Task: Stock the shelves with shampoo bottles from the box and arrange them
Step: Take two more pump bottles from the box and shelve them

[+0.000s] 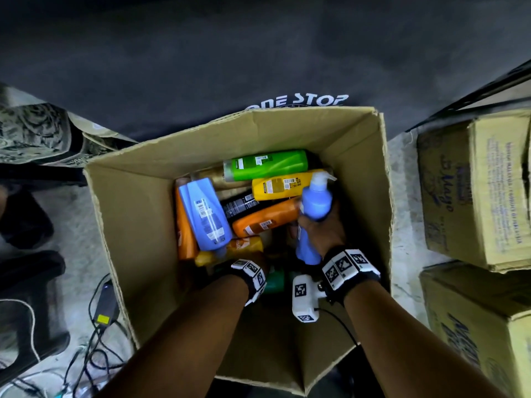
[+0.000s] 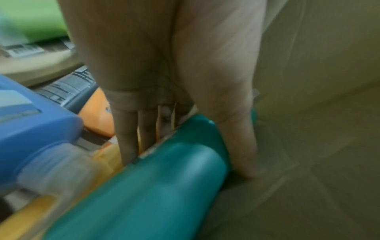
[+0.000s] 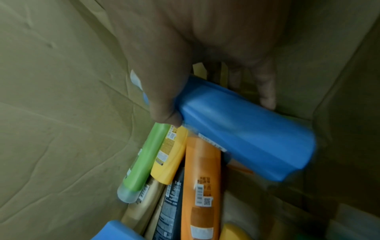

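An open cardboard box [image 1: 230, 130] on the floor holds several shampoo bottles lying on their sides: green [image 1: 267, 165], yellow [image 1: 281, 185], orange [image 1: 267, 218], black [image 1: 240, 205] and a flat light-blue one [image 1: 205, 214]. My right hand [image 1: 319, 228] grips a blue pump bottle [image 1: 314, 208] at the box's right side, pump pointing away from me; in the right wrist view the thumb and fingers wrap this blue bottle [image 3: 246, 129]. My left hand [image 1: 258, 262] reaches low into the near side, fingers and thumb around a teal bottle [image 2: 154, 186]. No shelf is in view.
Two closed cartons [image 1: 474, 191] [image 1: 474, 326] are stacked close to the right of the box. Cables and a power adapter [image 1: 105, 305] lie on the floor at the left. A dark cloth printed "ONE STOP" [image 1: 298, 100] hangs behind the box.
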